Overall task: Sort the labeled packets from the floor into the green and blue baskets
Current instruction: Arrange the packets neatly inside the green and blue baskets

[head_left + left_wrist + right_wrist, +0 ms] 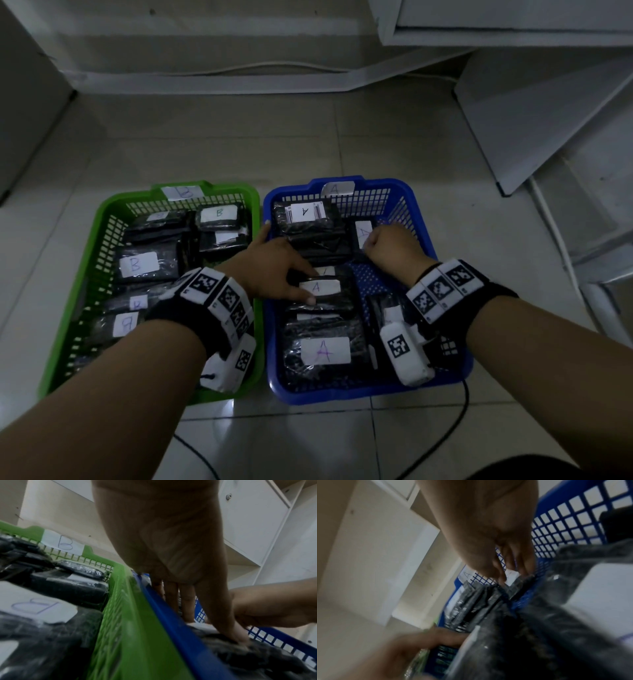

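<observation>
My left hand (274, 263) lies open, fingers straight. My right hand's (387, 245) fingers curl and pinch a packet (360, 230) top.

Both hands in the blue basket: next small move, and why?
Probably the right hand should lay its packet down and let go: its fingers pinch it upright, label A, already inside the blue basket, tagged A. The left hand only presses a middle packet.
</observation>
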A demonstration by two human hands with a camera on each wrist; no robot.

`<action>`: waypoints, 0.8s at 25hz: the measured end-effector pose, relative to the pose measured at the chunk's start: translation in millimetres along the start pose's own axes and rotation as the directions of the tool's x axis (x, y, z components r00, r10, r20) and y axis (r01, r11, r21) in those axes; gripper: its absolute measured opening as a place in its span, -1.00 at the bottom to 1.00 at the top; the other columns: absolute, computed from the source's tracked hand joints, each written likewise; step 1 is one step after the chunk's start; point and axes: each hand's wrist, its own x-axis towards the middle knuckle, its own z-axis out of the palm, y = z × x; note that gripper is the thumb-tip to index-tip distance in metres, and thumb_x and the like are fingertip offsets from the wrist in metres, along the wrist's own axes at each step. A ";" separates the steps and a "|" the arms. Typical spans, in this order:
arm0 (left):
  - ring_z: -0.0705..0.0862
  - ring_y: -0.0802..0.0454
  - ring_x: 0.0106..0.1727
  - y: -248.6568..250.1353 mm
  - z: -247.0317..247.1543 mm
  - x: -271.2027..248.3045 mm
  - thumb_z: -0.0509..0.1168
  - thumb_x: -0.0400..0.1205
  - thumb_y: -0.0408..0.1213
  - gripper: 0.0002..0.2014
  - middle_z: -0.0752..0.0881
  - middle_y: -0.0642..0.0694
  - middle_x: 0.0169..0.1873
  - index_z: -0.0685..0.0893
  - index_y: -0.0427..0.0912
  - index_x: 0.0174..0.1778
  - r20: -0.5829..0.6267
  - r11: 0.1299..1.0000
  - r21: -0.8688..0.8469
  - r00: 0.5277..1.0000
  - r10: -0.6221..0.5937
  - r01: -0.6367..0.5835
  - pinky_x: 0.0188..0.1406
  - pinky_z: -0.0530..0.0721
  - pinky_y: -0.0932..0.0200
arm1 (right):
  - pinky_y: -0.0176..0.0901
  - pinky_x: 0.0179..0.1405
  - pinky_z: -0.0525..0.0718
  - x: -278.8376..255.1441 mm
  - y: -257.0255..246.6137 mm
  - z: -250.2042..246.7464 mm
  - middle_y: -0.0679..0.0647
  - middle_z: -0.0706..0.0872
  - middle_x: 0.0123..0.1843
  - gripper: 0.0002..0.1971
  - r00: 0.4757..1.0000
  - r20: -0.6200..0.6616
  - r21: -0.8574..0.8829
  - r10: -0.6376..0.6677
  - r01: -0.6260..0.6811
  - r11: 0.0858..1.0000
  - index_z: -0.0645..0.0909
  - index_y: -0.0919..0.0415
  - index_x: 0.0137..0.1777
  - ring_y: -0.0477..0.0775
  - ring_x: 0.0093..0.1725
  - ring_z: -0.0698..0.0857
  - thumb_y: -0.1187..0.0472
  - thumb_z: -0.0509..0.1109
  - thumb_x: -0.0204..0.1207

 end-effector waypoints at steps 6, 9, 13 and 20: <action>0.40 0.12 0.49 9.0 2.4 -3.0 0.31 0.38 0.38 -0.32 0.59 0.16 0.33 0.49 0.19 0.41 0.012 0.999 -0.035 1.000 -0.020 0.020 0.43 -0.55 -0.35 | 0.06 -0.11 0.75 -26.9 -12.3 2.4 0.19 0.72 0.02 -0.58 0.950 0.309 0.416 -0.035 -0.102 0.904 0.59 0.30 0.14 0.20 -0.10 0.74 0.04 0.55 0.41; 0.50 0.13 0.41 9.8 3.8 -3.6 0.30 0.37 0.39 -0.32 0.61 0.12 0.26 0.52 0.11 0.35 -0.020 0.998 -0.047 0.999 -0.039 0.038 0.45 -0.55 -0.26 | -0.13 -0.19 0.71 -27.6 -10.0 -2.7 -0.07 0.65 -0.09 -0.58 0.968 0.212 0.384 -0.131 0.040 0.923 0.60 0.13 0.16 0.01 -0.08 0.68 0.00 0.57 0.37; 0.54 0.09 0.36 8.9 5.0 -7.3 0.26 0.37 0.42 -0.33 0.66 0.08 0.20 0.54 0.07 0.29 -0.033 0.997 -0.066 0.998 -0.049 0.047 0.50 -0.47 -0.25 | -0.22 0.07 0.57 -40.7 -15.4 -0.9 0.00 0.54 0.12 -0.52 0.936 0.225 0.150 -0.271 0.241 0.959 0.59 0.02 0.25 0.00 0.11 0.59 -0.02 0.58 0.34; 0.45 0.10 0.47 14.8 7.5 -15.6 0.33 0.44 0.29 -0.41 0.60 0.15 0.33 0.50 0.18 0.37 -0.042 0.988 -0.122 0.995 -0.096 0.090 0.52 -0.41 -0.39 | -0.41 -0.25 0.50 -86.6 -30.9 -4.5 -0.23 0.63 -0.17 -0.60 0.833 0.410 0.064 -0.372 0.380 0.923 0.70 0.04 0.10 -0.19 -0.16 0.59 -0.07 0.59 0.30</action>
